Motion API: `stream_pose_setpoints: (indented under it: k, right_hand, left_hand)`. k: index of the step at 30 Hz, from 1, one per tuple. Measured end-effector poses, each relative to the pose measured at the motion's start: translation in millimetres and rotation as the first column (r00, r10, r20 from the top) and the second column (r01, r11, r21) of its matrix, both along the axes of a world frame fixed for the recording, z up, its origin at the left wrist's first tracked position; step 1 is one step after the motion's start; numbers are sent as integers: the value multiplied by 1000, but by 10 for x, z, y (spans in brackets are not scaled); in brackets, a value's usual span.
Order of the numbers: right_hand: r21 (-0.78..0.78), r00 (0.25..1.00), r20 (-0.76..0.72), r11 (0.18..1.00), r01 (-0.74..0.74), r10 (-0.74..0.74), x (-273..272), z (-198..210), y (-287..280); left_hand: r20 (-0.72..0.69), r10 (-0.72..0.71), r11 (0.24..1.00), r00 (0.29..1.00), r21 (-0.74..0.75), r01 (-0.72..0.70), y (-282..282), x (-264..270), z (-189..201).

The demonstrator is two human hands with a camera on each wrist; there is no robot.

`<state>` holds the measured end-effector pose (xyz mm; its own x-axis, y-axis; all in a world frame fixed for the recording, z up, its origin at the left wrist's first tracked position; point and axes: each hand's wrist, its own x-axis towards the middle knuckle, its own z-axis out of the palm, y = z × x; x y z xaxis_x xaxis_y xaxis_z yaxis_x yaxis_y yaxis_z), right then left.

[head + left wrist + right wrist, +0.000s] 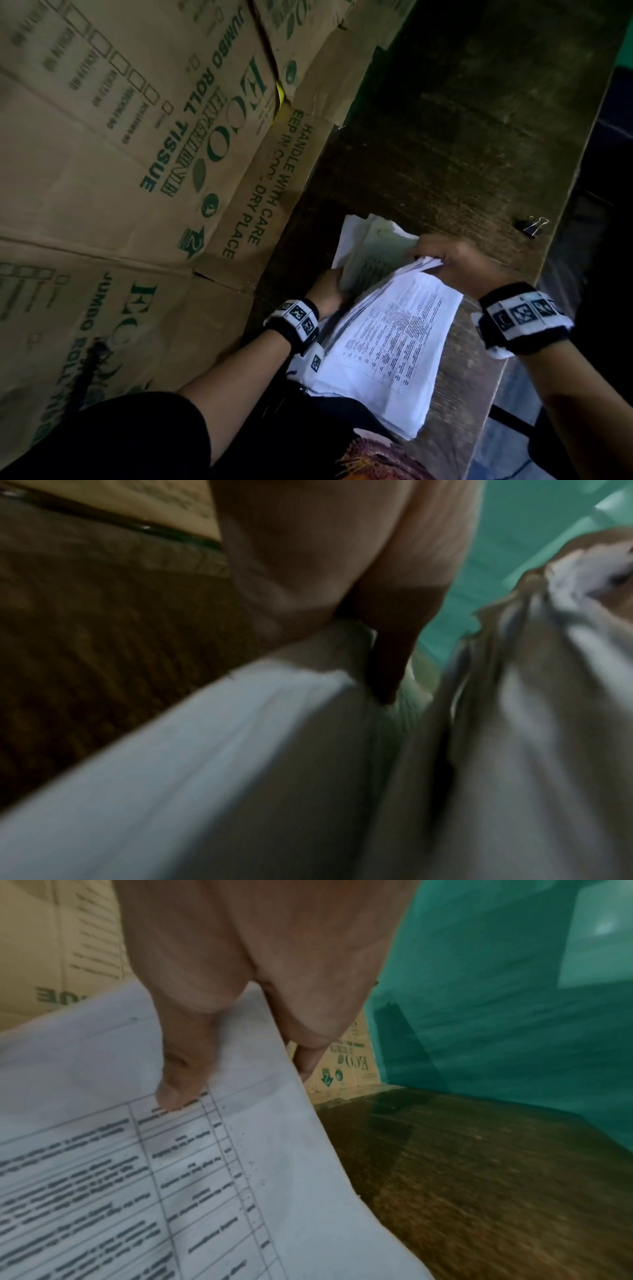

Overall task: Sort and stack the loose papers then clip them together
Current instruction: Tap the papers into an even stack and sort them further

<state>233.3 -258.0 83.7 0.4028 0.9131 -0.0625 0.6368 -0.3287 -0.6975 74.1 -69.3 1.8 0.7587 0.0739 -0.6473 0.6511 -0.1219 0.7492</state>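
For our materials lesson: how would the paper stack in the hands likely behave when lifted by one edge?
Probably floppy: the paper stack already bends and fans between the left hand and right hand. Loose sheets may slip apart, since the binder clip lies unused on the table.

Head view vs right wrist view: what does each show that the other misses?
Head only: the binder clip lying apart on the wooden table, the left hand gripping the far part of the papers, and both wristbands.
Right wrist only: the thumb pressed on the top sheet's printed table, and a green wall beyond.
Both: the right hand pinching the papers, the table, and the cardboard boxes.
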Motion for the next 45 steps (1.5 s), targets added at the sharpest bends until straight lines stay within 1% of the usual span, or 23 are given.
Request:
stream_pose_setpoints:
  k: [2,7,9,11,14,19,21,22,26,28,30,31,32,33,34,35,36,37,38,39,41,43,45]
  right_hand:
    - [1,998,-66,1000,14,-14,-45,210,-70]
    - [-45,966,-222,988,-149,135,-19,879,-69]
    - [-121,947,-302,981,-150,108,66,1059,35]
    - [-246,950,-304,957,-155,75,167,1095,196]
    - [-446,971,-237,884,-142,37,319,858,562]
    - [-664,979,-196,728,-172,53,284,106,1294]
    - [-711,987,-112,685,-160,115,260,-249,1406]
    - [-703,989,-38,700,-128,143,219,-371,1425]
    - [-647,969,182,763,-10,167,-66,-414,1453]
    - [-647,916,339,760,63,213,-156,-412,1396]
    - [-626,894,427,758,182,138,-179,-399,1272]
    - [-578,915,403,773,261,-7,-176,-362,1198]
    - [-470,919,302,800,374,-252,-162,-286,1084]
    - [-301,849,31,805,511,-527,-148,-166,969]
    - [-112,701,-368,777,619,-611,-140,-38,834]
    - [76,554,-674,701,709,-488,-145,122,676]
    - [180,454,-834,622,762,-315,-157,255,515]
    - [253,421,-892,592,766,-163,-181,393,374]
    - [303,432,-897,588,750,-90,-222,544,280]
    - [314,464,-879,598,737,-110,-278,669,206]
    - [273,536,-788,607,747,-305,-365,840,96]
    - [294,573,-649,529,796,-501,-451,927,22]
    - [321,531,-564,425,846,-632,-524,914,-73]
  left_hand:
    - [18,5,1000,1000,-11,-5,-47,-3,90]
    - [145,32,999,989,-2,-32,85,29,569]
    - [179,96,994,979,28,-103,273,47,785]
    - [193,215,970,957,70,-232,536,70,946]
    - [286,361,885,888,195,-422,970,113,1211]
    - [467,341,802,816,307,-512,1354,109,1645]
    - [511,370,776,776,289,-560,1420,80,1705]
    - [513,386,763,766,289,-578,1437,55,1717]
    - [549,440,716,711,263,-646,1466,-49,1760]
    - [587,451,696,672,240,-677,1458,-92,1797]
    - [611,487,691,624,167,-703,1457,-118,1846]
    - [619,504,704,602,110,-702,1461,-127,1868]
    - [617,522,721,588,48,-691,1465,-138,1868]
    - [610,539,741,580,-17,-671,1454,-142,1876]
    - [594,548,757,589,-53,-651,1441,-151,1851]
    - [587,538,774,604,-60,-631,1407,-154,1828]
    - [584,518,790,625,-47,-611,1361,-155,1785]
    - [574,502,805,647,-36,-592,1286,-143,1744]
    - [553,495,821,670,-46,-569,1194,-133,1695]
    - [523,492,835,696,-57,-548,1097,-111,1624]
    - [476,442,877,761,-51,-478,870,-27,1528]
    - [468,376,915,800,-48,-401,648,64,1449]
    - [493,365,925,790,-99,-366,451,146,1437]
